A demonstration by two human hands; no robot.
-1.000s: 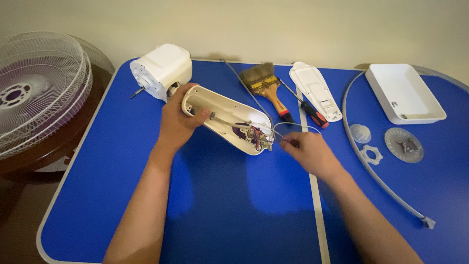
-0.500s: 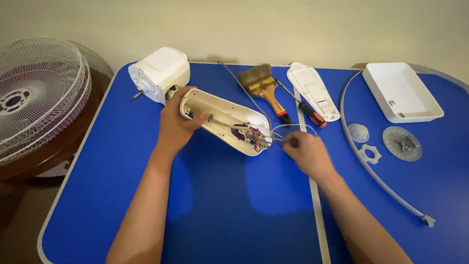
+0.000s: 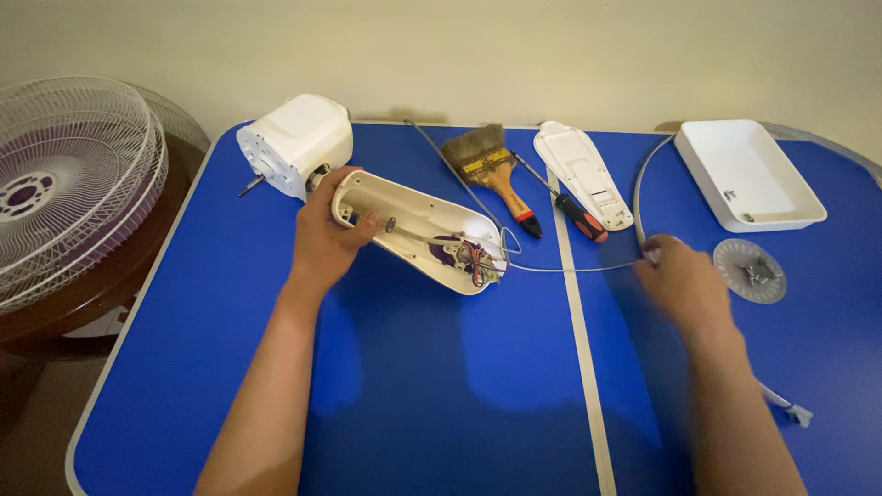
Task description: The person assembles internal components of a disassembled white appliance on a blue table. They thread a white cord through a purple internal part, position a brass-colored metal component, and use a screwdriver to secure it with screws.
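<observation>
The opened cream fan housing (image 3: pixel 418 230) is lying slantwise on the blue folding table (image 3: pixel 395 386), a little toward the far left corner, its hollow side up with wires and small parts exposed at its nearer end. Its far, rounded end is gripped by the left hand (image 3: pixel 326 237), the thumb hooked over the rim and the fingers wrapped beneath. A thin grey wire (image 3: pixel 570 268) is stretched from the housing's wiring to the right, across the table's centre seam, and its end is met by the right hand (image 3: pixel 684 285); that hand is blurred, and whether the wire is pinched between its fingers cannot be told, though the fingers appear drawn together at the wire's end.

Just behind the housing, near the far left corner, a white motor block (image 3: pixel 296 144) is seen with its shaft pointing left. Along the far edge a paintbrush (image 3: pixel 491 170) with a wooden handle, a screwdriver (image 3: pixel 565 207) with a red and black grip and a white cover plate (image 3: pixel 583 173) are laid side by side. A white rectangular tray (image 3: pixel 749 174) is set by the far right corner, and a round clear disc (image 3: pixel 751 271) is placed just in front of it, near the right hand. A grey hoop (image 3: pixel 643 184) is curved between the cover plate and the tray. Off the table's left edge a white wire fan guard (image 3: pixel 69 179) is rested on a brown stand
</observation>
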